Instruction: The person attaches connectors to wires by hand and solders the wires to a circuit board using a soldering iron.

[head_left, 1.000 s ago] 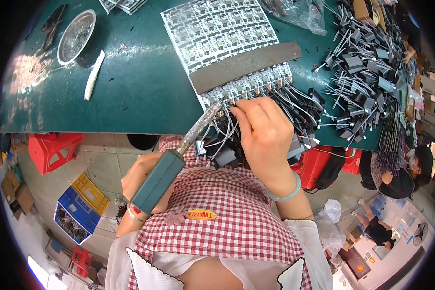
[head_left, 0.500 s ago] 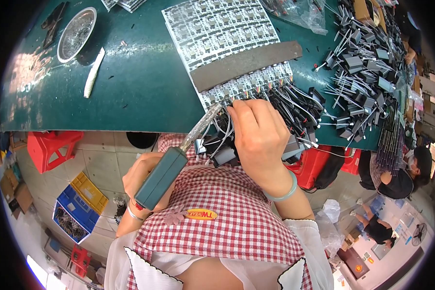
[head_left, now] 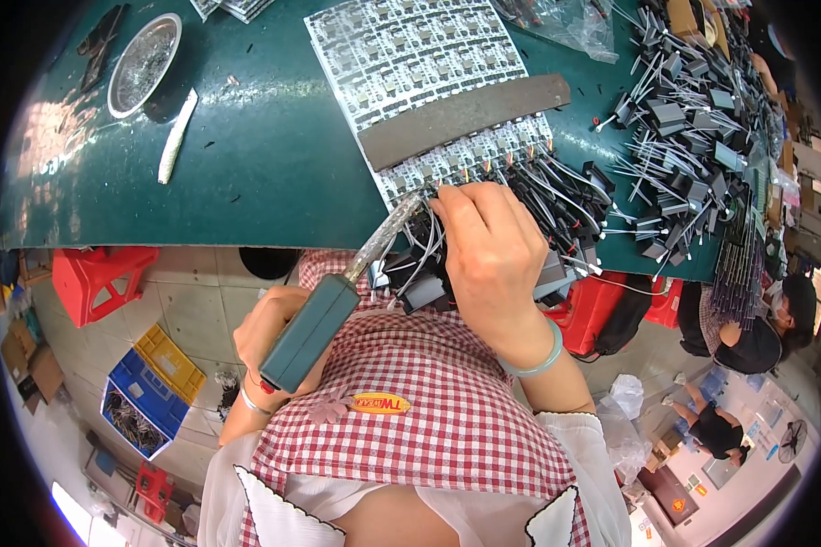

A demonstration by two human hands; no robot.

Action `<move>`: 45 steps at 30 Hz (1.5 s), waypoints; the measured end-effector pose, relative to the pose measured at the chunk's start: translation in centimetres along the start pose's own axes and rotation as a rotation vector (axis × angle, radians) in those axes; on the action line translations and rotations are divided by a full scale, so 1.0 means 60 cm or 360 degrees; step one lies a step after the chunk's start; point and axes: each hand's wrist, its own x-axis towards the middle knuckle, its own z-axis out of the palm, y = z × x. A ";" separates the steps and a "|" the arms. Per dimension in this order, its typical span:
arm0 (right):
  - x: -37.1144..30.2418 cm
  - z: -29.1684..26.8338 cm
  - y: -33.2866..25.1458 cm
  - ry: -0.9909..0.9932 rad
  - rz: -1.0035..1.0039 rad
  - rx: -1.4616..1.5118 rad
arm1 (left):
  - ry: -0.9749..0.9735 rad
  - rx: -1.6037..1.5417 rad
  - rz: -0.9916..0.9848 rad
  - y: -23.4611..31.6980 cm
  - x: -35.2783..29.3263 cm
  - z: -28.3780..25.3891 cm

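My left hand (head_left: pixel 266 339) grips the teal handle of a soldering iron (head_left: pixel 324 314), whose metal shaft slants up to the near edge of a white panel of small circuit boards (head_left: pixel 420 64). My right hand (head_left: pixel 491 251) rests at that same edge, fingers pinched on thin wires (head_left: pixel 429 239) with small black parts hanging below the table edge. A grey bar (head_left: pixel 465 117) lies across the panel. Several wired leads stick out of the panel's near row.
The green table (head_left: pixel 246 155) carries a round metal dish (head_left: pixel 142 62), a white stick (head_left: pixel 177 135) and a big heap of black wired parts (head_left: pixel 693 118) at right. Below are red stools (head_left: pixel 96 278), a blue crate (head_left: pixel 141 401), and other people at right.
My right hand has shifted slightly left along the panel's near edge. The soldering iron has stayed at about the same slant.
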 end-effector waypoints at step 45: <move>0.348 0.001 0.467 -0.0236 0.0698 -0.0647 | 0.1366 -0.0077 -0.0417 -0.088 0.072 -0.050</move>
